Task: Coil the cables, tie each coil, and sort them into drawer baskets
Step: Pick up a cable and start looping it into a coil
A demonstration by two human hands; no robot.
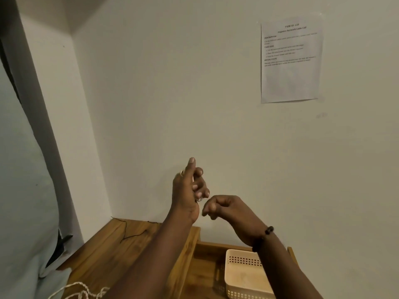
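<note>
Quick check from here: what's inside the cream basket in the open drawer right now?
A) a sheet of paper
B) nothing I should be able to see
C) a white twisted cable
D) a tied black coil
B: the visible floor of the cream basket is bare; the white twisted cable lies on the wooden top, and the paper sheet hangs on the wall.

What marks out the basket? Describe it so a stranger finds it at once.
Start at the wooden table by the wall, then look right into the open drawer. The basket sits inside: cream plastic, rectangular, its sides pierced with small holes, unlike the plain wood around it.
</note>
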